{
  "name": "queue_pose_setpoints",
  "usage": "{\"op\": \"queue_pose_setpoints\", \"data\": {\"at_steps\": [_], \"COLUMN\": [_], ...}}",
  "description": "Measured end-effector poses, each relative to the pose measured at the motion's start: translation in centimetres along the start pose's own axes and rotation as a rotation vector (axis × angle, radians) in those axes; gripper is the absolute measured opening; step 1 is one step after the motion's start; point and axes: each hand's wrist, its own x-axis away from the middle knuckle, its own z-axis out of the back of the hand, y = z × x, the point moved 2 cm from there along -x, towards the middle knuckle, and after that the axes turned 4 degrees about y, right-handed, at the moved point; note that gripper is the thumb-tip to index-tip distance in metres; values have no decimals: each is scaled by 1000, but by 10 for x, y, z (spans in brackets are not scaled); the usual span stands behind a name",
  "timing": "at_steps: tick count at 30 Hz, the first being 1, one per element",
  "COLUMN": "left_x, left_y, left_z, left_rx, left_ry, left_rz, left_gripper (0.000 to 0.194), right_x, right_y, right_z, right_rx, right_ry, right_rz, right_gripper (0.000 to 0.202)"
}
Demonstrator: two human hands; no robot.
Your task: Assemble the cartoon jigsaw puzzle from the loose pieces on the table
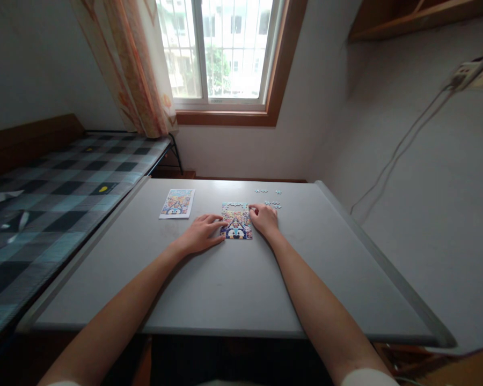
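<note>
A partly assembled jigsaw puzzle (236, 225) lies flat in the middle of the table, with a bare gap near its top. Along its left edge rests my left hand (203, 233), fingers spread and fingertips on the pieces. My right hand (264, 217) is at the upper right edge, its fingers curled and the index fingertip at the border; whether a piece is under it is hidden. Loose puzzle pieces (272, 204) lie just beyond my right hand, and several more lie farther back. To the left sits a printed reference picture (177, 204) with a similar design.
The white table (225, 289) has raised edging at its sides. A bed with a checked mattress (100, 161) stands on the left. Behind are a curtain (140, 69) and a barred window (221, 51). Cables (398, 147) hang from a wall socket (467, 75) on the right.
</note>
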Motion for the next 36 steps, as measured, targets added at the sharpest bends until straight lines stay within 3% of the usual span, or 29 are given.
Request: {"op": "queue_pose_setpoints", "data": {"at_steps": [36], "left_x": [1], "left_y": [1], "left_z": [1], "left_rx": [-4], "left_ry": [1], "left_rz": [4], "left_gripper": [42], "right_x": [0], "right_y": [0], "right_z": [0], "right_rx": [4], "right_ry": [-11], "right_rz": [-10], "right_gripper": [33]}}
